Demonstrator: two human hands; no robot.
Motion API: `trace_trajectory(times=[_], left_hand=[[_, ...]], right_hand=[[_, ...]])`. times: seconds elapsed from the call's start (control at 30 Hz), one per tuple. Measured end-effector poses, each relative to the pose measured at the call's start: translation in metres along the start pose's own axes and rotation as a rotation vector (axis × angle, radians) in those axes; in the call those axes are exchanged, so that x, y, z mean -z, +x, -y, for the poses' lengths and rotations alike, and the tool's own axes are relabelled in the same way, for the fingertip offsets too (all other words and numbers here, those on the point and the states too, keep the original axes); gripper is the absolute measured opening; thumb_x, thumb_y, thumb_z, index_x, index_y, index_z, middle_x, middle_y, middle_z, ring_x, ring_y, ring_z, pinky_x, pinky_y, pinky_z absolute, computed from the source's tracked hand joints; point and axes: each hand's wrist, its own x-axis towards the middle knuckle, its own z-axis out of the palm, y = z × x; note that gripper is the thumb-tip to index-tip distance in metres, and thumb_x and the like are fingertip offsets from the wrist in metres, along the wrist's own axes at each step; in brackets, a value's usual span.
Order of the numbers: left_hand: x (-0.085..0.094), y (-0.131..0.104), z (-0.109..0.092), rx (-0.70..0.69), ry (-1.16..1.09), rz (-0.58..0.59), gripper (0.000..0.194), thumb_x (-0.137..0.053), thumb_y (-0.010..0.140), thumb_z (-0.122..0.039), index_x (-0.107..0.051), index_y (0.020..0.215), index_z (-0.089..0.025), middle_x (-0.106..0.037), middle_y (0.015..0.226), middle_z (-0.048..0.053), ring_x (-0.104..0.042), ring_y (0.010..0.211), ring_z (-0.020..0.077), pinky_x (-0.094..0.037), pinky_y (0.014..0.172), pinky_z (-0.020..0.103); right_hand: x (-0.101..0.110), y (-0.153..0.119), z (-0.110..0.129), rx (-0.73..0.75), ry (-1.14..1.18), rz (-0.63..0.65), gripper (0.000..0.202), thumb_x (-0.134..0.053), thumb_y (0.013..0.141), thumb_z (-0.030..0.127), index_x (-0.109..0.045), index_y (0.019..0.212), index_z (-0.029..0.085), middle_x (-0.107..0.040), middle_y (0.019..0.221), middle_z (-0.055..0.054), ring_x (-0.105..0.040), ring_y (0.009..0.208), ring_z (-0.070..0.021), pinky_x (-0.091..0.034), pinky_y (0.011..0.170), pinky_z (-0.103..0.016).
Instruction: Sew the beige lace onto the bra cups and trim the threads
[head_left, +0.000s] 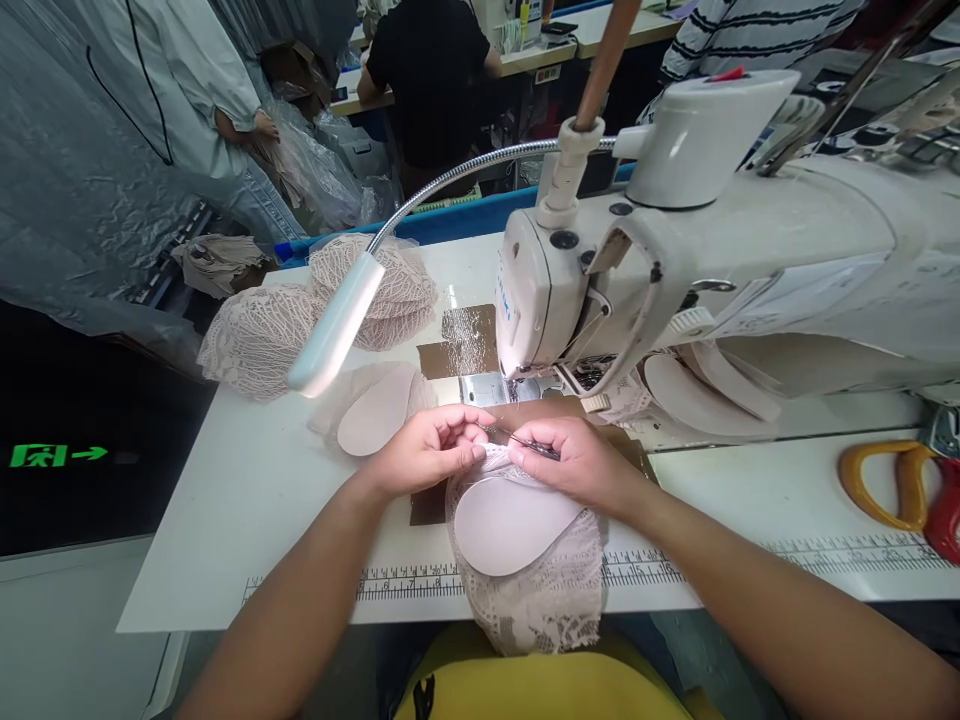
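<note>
My left hand [439, 446] pinches the upper edge of a pale pink lace piece [536, 600], thumb against fingers. A smooth, rounded cup pad [510, 525] lies on that lace, and the lace's lower end hangs over the table's front edge. Between the fingers of my right hand [574, 458] is a thin, dark metal tool [541, 447]; its exact kind is hard to make out. The tool's tip points toward my left fingertips, and my right thumb rests by the lace edge. Both hands are just in front of the sewing machine's needle area [512, 388].
The sewing machine [697, 240] fills the back right, and a bendable lamp [337, 325] arches across. Lace bundles [259, 335], another cup pad [375, 410], stacked pads [697, 395] and yellow-and-red-handled scissors [885, 485] lie around. A printed ruler [409, 582] lines the front edge. People are beyond.
</note>
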Motion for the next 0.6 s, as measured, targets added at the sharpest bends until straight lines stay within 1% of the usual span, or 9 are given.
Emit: trace_trajectory(times=[0.07, 0.13, 0.27, 0.37, 0.47, 0.53, 0.6], left_hand=[[0.0011, 0.0007, -0.0001, -0.007, 0.002, -0.017, 0.038, -0.069, 0.078, -0.03, -0.057, 0.109, -0.011, -0.054, 0.08, 0.002, -0.05, 0.071, 0.0103, -0.042, 0.065, 0.023], [0.0017, 0.0011, -0.0004, -0.012, -0.006, -0.028, 0.038, -0.069, 0.078, -0.029, -0.056, 0.109, -0.011, -0.054, 0.079, 0.002, -0.05, 0.069, 0.0097, -0.042, 0.064, 0.023], [0.0007, 0.001, -0.0024, -0.012, -0.005, -0.064, 0.038, -0.069, 0.078, -0.029, -0.056, 0.109, -0.011, -0.056, 0.08, 0.003, -0.051, 0.071, 0.0098, -0.043, 0.067, 0.023], [-0.0011, 0.0007, -0.0041, -0.017, -0.007, -0.089, 0.039, -0.071, 0.076, -0.03, -0.057, 0.108, -0.01, -0.056, 0.08, 0.003, -0.051, 0.071, 0.0102, -0.044, 0.066, 0.023], [-0.0032, 0.0007, -0.0045, -0.041, -0.02, -0.079, 0.04, -0.071, 0.076, -0.031, -0.057, 0.107, -0.01, -0.056, 0.08, 0.003, -0.051, 0.071, 0.0107, -0.043, 0.066, 0.023], [-0.0045, 0.0009, -0.0041, -0.049, -0.026, -0.071, 0.04, -0.07, 0.077, -0.032, -0.057, 0.108, -0.01, -0.056, 0.08, 0.003, -0.052, 0.071, 0.0109, -0.043, 0.066, 0.024], [-0.0057, 0.0011, -0.0036, -0.056, -0.029, -0.075, 0.04, -0.07, 0.077, -0.032, -0.057, 0.108, -0.011, -0.056, 0.081, 0.003, -0.052, 0.071, 0.0109, -0.043, 0.066, 0.024]], right_hand=[[0.0, 0.0, -0.0006, 0.005, 0.006, -0.012, 0.029, -0.049, 0.083, 0.03, -0.039, 0.058, 0.019, -0.034, 0.057, 0.005, -0.034, 0.055, -0.0097, -0.027, 0.05, -0.025], [0.0, 0.0001, -0.0011, 0.01, 0.005, -0.021, 0.027, -0.048, 0.083, 0.03, -0.043, 0.059, 0.019, -0.036, 0.058, 0.004, -0.035, 0.055, -0.01, -0.029, 0.05, -0.025], [0.0006, 0.0005, -0.0021, 0.011, -0.014, -0.031, 0.023, -0.047, 0.085, 0.03, -0.057, 0.068, 0.018, -0.048, 0.062, 0.002, -0.044, 0.059, -0.0121, -0.034, 0.054, -0.026], [0.0011, 0.0011, -0.0028, 0.034, -0.011, -0.032, 0.023, -0.046, 0.087, 0.033, -0.062, 0.077, 0.018, -0.055, 0.068, 0.0, -0.048, 0.063, -0.0137, -0.036, 0.057, -0.027], [0.0003, 0.0014, -0.0021, 0.062, 0.005, -0.014, 0.026, -0.048, 0.087, 0.038, -0.061, 0.077, 0.018, -0.054, 0.068, 0.0, -0.047, 0.064, -0.0137, -0.035, 0.057, -0.027], [-0.0008, 0.0014, -0.0007, 0.047, 0.0, -0.017, 0.028, -0.05, 0.085, 0.039, -0.058, 0.07, 0.018, -0.049, 0.064, 0.001, -0.044, 0.061, -0.0128, -0.033, 0.055, -0.026], [-0.0019, 0.0011, 0.0008, 0.024, -0.014, -0.038, 0.028, -0.05, 0.084, 0.037, -0.053, 0.063, 0.018, -0.045, 0.06, 0.002, -0.041, 0.058, -0.0119, -0.031, 0.053, -0.026]])
